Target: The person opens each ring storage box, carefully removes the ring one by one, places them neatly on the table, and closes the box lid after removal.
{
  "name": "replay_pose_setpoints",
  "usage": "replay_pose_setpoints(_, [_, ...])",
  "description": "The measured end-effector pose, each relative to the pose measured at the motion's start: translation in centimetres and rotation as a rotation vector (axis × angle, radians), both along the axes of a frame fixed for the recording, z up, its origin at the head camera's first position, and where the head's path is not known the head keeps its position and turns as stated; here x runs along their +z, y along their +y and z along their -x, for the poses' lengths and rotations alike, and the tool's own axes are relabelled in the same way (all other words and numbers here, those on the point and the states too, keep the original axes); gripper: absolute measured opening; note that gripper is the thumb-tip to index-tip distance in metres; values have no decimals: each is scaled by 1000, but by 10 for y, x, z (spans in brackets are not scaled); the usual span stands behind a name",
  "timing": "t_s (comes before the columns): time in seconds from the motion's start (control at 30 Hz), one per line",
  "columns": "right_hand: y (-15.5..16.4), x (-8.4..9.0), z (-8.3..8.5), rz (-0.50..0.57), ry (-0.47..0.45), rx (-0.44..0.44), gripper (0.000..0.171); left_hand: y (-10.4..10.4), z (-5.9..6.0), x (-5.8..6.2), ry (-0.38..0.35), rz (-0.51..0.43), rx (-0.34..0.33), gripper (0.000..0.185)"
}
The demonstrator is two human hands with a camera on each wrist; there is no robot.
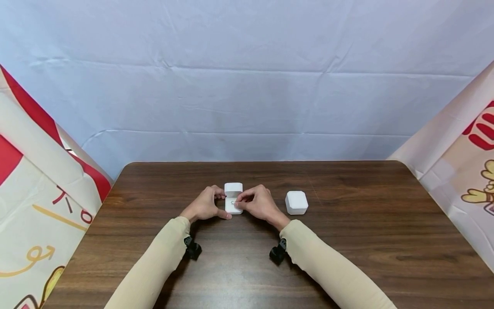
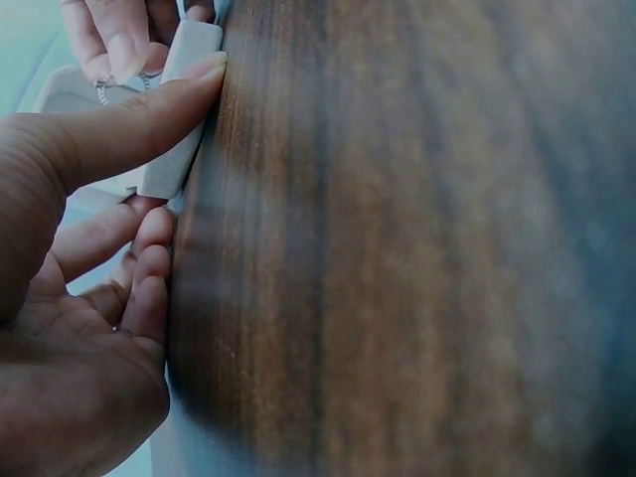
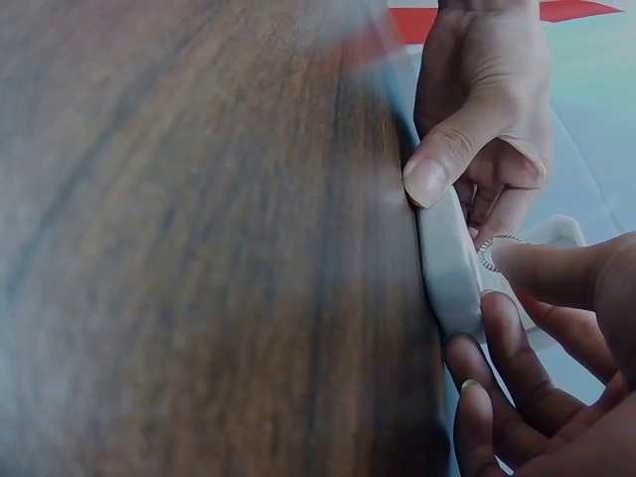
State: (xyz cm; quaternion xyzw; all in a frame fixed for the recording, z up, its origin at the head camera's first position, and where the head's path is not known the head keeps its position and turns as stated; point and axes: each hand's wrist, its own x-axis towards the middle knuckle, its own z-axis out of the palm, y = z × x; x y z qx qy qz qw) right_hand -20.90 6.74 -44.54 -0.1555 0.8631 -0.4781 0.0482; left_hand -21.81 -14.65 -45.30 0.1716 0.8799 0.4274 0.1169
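Note:
A small white ring box (image 1: 233,187) stands on the table with its lid raised toward the back. My left hand (image 1: 204,206) holds it from the left, thumb across the near front face and fingers at the side. At its right, my right hand (image 1: 262,204) pinches a thin silver ring (image 3: 487,252) between thumb and index finger, right over the box's inside. The ring has a beaded or stone-set band, and the fingers cover part of it. Its lower edge overlaps the white insert in the head view. The other right fingers curl beside the box's right side.
A second white box (image 1: 296,201), closed, sits on the dark wooden table (image 1: 355,223) just right of my right wrist. White sheeting (image 1: 247,98) hangs behind the table's far edge. Printed cloths flank both sides. A small black camera is strapped to each wrist.

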Motion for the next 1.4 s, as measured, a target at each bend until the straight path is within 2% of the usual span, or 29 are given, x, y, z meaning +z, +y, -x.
replay_pose_setpoints(0.43, [5,5,-4,24,13,67,7,0,-2,1,1,-2,-6,51])
replay_pose_setpoints(0.9, [13,12,-17,-42,-16,125,11,0,-1,0,-1,-20,-9,52])
replay_pose_setpoints(1.2, [20,12,-28,-32,-73,224,9,1,-2,1,-12,-14,3,56])
replay_pose_setpoints(1.4, [23,9,-33,-24,-90,260,10,1,-2,0,-15,-19,3,55])
